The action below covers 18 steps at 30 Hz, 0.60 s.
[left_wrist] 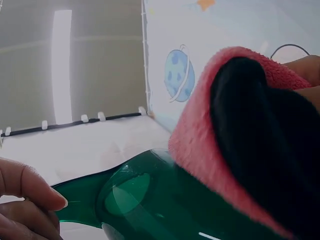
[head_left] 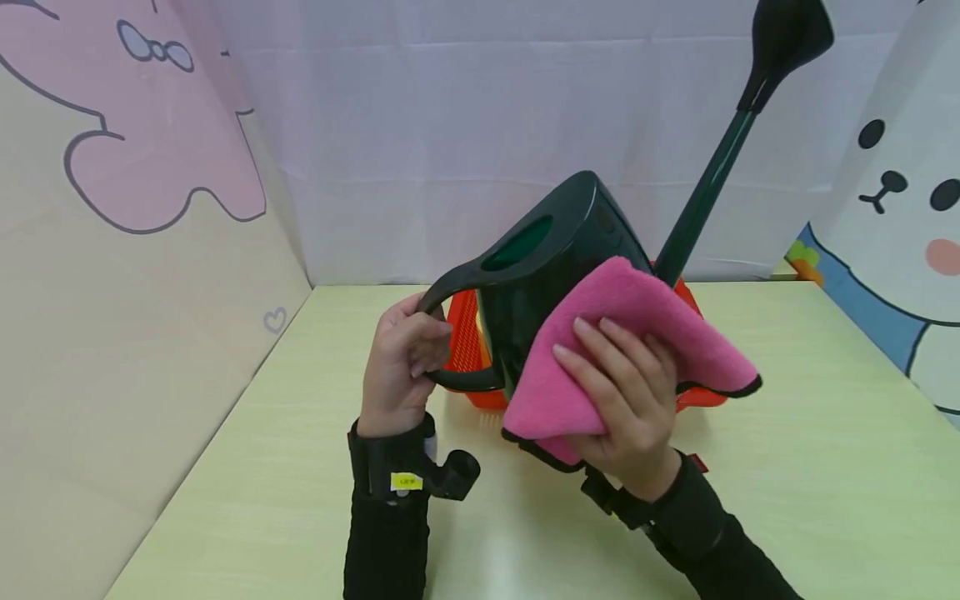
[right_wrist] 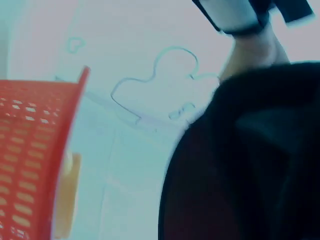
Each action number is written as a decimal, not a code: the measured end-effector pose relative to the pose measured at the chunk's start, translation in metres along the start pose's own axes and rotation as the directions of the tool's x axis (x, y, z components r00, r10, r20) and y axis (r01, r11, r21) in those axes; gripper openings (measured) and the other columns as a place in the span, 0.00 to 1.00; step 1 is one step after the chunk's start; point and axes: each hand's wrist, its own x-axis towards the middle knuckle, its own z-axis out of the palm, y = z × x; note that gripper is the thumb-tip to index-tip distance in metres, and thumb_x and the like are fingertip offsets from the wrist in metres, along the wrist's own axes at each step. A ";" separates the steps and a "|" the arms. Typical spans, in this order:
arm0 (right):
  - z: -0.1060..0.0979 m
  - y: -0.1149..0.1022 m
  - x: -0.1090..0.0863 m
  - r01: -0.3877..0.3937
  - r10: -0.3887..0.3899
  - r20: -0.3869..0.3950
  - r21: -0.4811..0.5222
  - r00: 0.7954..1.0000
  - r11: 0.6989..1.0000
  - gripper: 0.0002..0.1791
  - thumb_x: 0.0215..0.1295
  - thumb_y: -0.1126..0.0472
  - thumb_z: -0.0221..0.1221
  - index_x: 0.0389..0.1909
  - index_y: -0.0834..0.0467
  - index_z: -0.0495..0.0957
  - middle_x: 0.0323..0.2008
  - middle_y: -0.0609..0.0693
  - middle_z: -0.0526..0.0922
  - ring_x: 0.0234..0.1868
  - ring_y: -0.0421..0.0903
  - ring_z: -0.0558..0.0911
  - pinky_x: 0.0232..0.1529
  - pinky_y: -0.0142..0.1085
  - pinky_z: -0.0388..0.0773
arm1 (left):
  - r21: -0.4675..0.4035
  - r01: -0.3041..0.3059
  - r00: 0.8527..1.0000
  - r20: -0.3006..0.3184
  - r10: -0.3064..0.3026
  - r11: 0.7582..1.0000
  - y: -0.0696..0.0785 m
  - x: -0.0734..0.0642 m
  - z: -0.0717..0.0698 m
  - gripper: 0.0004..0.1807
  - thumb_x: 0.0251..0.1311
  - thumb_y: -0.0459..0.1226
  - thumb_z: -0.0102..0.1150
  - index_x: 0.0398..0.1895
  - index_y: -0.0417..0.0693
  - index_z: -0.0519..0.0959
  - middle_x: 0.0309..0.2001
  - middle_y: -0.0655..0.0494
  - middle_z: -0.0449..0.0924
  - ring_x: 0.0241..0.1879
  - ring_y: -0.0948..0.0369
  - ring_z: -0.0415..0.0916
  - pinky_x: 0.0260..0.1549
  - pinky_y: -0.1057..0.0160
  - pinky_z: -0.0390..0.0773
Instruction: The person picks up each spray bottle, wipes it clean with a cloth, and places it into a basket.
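Observation:
A dark green watering can (head_left: pixel 577 242) with a long spout and black sprinkler head (head_left: pixel 791 37) is held tilted above the table, its spout pointing up to the right. My left hand (head_left: pixel 408 358) grips its looped handle (head_left: pixel 461 379). Over the can's lower right side lies a pink cloth (head_left: pixel 630 308) with black edging. My right hand (head_left: pixel 626 400) holds this cloth against the can, fingers laid across it and thumb mostly hidden. In the left wrist view, the cloth (left_wrist: pixel 195 145) covers part of the green can (left_wrist: pixel 150 200).
Behind the can, a red slotted basket (head_left: pixel 467 342) stands on the pale table (head_left: pixel 322 500), partly hidden. Its wall (right_wrist: pixel 30 165) also shows at the left of the right wrist view. A white curtain (head_left: pixel 450 125) and printed side panels enclose the table.

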 end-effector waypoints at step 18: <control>-0.004 -0.001 -0.002 0.055 -0.062 0.212 0.040 0.975 0.998 0.18 0.58 0.49 0.57 0.38 0.59 0.81 0.40 0.58 0.83 0.52 0.53 0.76 0.65 0.45 0.60 | 0.035 0.032 0.999 -0.033 -0.030 0.999 -0.004 0.001 0.004 0.09 0.51 0.27 0.41 0.19 0.49 0.66 0.09 0.63 0.60 0.09 0.65 0.54 0.12 0.71 0.54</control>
